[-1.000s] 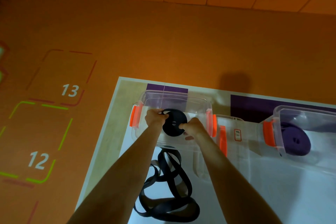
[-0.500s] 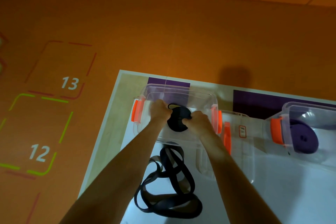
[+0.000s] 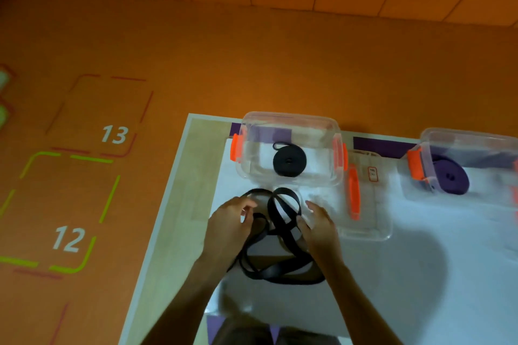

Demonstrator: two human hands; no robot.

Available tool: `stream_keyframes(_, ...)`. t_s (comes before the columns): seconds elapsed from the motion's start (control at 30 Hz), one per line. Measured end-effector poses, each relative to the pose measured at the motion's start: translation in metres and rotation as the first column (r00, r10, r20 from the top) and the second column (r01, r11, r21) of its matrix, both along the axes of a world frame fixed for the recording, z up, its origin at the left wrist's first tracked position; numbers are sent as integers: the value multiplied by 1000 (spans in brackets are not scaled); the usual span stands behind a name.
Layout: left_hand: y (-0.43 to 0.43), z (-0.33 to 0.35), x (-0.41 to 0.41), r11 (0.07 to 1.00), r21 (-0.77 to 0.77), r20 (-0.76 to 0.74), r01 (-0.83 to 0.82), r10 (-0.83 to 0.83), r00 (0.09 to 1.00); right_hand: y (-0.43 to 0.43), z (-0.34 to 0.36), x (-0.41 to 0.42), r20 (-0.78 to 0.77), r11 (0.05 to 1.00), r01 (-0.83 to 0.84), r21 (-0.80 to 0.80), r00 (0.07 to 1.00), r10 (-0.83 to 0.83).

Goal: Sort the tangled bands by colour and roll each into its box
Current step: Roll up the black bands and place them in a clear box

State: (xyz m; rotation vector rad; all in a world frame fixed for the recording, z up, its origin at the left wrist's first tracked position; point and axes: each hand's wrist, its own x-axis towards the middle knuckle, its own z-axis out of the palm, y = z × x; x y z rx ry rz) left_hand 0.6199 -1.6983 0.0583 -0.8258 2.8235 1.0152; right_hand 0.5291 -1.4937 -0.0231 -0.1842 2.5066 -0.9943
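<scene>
- Lower centre: left hand (image 3: 228, 223), loosely curled, and right hand (image 3: 319, 223), nearly flat, flank the tangled black bands (image 3: 277, 272) on the table (image 3: 182, 204) — left's grip unclear.
- Likely step: free one loop for rolling.
- Beyond: rolled black band (image 3: 289, 161) inside clear box (image 3: 291, 117).

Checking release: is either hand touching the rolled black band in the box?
Apart. Head view: rolled black band lies in the clear box; left hand and right hand are outside it.
</scene>
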Motion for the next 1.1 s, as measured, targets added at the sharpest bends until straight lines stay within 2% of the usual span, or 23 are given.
stream_keyframes(0.1,8,-16,29,998,15,115,59,-60,991,-19,-22,-5,63,999,37,-7,997,-36)
stream_keyframes(0.17,12,-22,41,995,46,158,86,-92,983,-28,-26,-9,33,998,63,-15,998,-62)
stream_keyframes(0.23,9,-26,48,993,68,151,94,-104,983,-33,-21,-9,-45,1000,5,2,999,-5)
stream_keyframes(0.33,4,-29,47,990,101,68,100,-107,992,-29,-6,-3,-175,1000,-25,13,984,27)
stream_keyframes(0.47,10,-27,29,956,266,-91,124,-103,991,-5,37,15,-238,965,2,-261,969,-66)
stream_keyframes(0.53,13,-22,19,916,332,-121,224,-194,973,3,58,18,-286,939,-36,-342,956,-68)
stream_keyframes(0.63,10,-11,8,874,332,-243,354,-284,928,5,85,15,-260,898,-8,-439,958,-119)
stream_keyframes(0.77,13,15,3,831,420,-397,365,-194,897,3,112,15,-230,850,41,-525,955,-188)
stream_keyframes(0.9,17,38,-4,739,566,-426,366,-119,897,0,130,16,-184,800,79,-595,956,-231)
stream_keyframes(1.0,22,51,-5,615,703,-419,357,-48,907,0,140,17,-192,775,77,-628,949,-250)
stream_keyframes(1.1,24,59,-4,557,763,-392,327,-3,920,2,144,17,-194,772,75,-631,949,-250)
